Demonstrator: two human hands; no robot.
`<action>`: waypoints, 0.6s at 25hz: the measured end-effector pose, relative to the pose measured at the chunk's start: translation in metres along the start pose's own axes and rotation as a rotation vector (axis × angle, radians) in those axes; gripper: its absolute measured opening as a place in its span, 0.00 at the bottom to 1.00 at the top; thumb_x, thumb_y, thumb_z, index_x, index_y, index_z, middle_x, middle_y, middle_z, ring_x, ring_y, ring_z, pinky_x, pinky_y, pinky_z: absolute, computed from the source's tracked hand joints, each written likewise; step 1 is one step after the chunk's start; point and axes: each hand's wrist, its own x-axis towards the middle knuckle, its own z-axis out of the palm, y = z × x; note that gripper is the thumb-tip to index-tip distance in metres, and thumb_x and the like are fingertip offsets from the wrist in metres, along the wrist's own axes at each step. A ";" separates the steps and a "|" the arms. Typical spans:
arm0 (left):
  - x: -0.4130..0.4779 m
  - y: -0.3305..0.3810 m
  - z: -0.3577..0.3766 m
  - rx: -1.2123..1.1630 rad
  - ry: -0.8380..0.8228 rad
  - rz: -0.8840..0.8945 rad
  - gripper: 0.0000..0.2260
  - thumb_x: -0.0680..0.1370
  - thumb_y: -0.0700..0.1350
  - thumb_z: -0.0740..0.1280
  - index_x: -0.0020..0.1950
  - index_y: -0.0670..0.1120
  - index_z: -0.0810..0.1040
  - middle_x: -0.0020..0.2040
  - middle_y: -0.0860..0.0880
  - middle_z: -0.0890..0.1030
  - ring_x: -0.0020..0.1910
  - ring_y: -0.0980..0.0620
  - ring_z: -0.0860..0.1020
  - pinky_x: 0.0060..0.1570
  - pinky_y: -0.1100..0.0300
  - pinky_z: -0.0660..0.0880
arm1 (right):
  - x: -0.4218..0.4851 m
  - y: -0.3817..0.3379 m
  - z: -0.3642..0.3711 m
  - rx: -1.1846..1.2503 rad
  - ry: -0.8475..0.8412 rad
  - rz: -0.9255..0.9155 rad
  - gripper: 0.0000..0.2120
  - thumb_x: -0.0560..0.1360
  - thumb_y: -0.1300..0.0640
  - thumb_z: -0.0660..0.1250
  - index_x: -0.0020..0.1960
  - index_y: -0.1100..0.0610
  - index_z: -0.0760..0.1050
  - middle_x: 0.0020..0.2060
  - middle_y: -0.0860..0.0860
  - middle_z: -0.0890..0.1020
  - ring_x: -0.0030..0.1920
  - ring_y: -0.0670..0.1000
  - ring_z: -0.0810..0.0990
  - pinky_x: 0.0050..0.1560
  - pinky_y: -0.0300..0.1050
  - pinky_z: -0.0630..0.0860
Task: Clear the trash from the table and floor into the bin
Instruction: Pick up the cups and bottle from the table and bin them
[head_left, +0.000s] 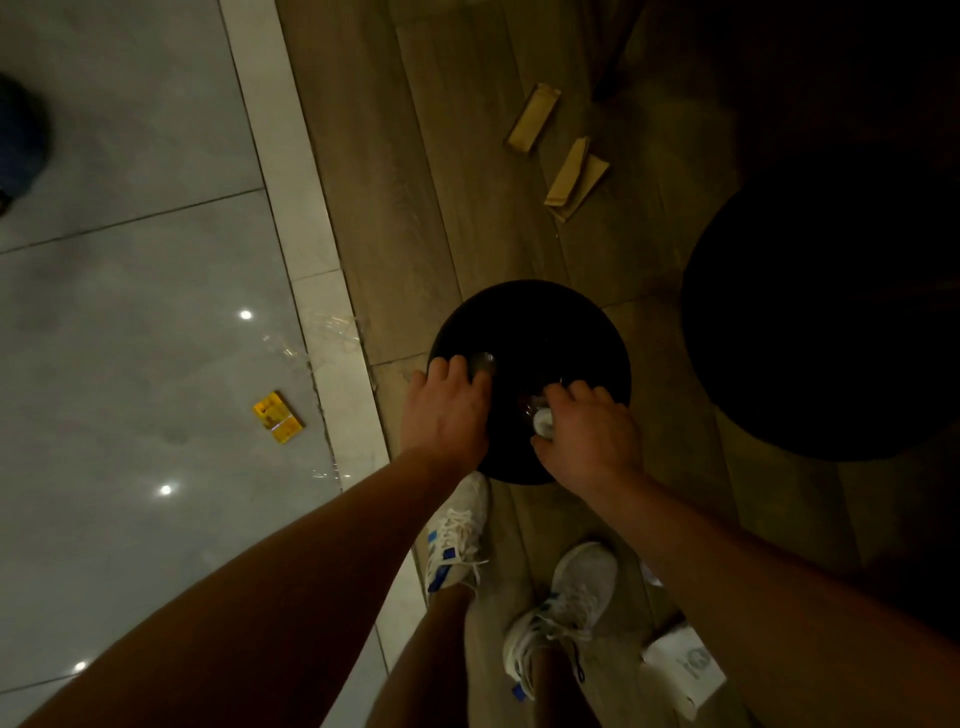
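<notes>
A round black bin (530, 317) stands on the wooden floor just in front of my feet. My left hand (447, 410) lies on its near left edge, fingers curled over the top beside a shiny patch (483, 361). Over the bin's middle, my right hand (592, 431) is closed on a crumpled white piece of trash (544, 422). On the grey tiles to the left lies a yellow packet (278, 417). Two brown paper wrappers (533, 118) (575, 179) lie on the wood beyond the bin. Clear plastic film (337, 332) sits at the tile border.
A dark round table top (831, 322) fills the right side. A white paper bag (683, 667) lies by my right shoe (566, 608). A dark shape (21, 135) sits at the far left edge. A dark post (610, 57) stands behind the wrappers.
</notes>
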 end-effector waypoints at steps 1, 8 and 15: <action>0.000 -0.001 -0.002 -0.007 -0.011 -0.005 0.20 0.70 0.52 0.68 0.60 0.47 0.72 0.53 0.43 0.75 0.53 0.41 0.72 0.53 0.47 0.71 | -0.002 -0.001 -0.002 0.012 -0.008 0.003 0.22 0.71 0.45 0.68 0.61 0.52 0.71 0.58 0.55 0.76 0.58 0.59 0.74 0.52 0.53 0.74; -0.014 0.004 -0.032 -0.021 -0.085 -0.022 0.21 0.71 0.52 0.65 0.63 0.47 0.71 0.55 0.42 0.76 0.54 0.41 0.74 0.54 0.47 0.70 | -0.023 -0.007 -0.023 0.058 -0.042 0.019 0.19 0.73 0.49 0.65 0.61 0.54 0.71 0.58 0.56 0.76 0.60 0.59 0.73 0.51 0.54 0.77; -0.067 0.015 -0.091 -0.075 -0.177 -0.045 0.19 0.72 0.52 0.65 0.61 0.48 0.70 0.52 0.44 0.76 0.51 0.43 0.75 0.51 0.48 0.71 | -0.088 -0.021 -0.060 0.160 -0.200 0.091 0.22 0.75 0.50 0.63 0.67 0.54 0.68 0.63 0.58 0.73 0.62 0.61 0.72 0.56 0.53 0.75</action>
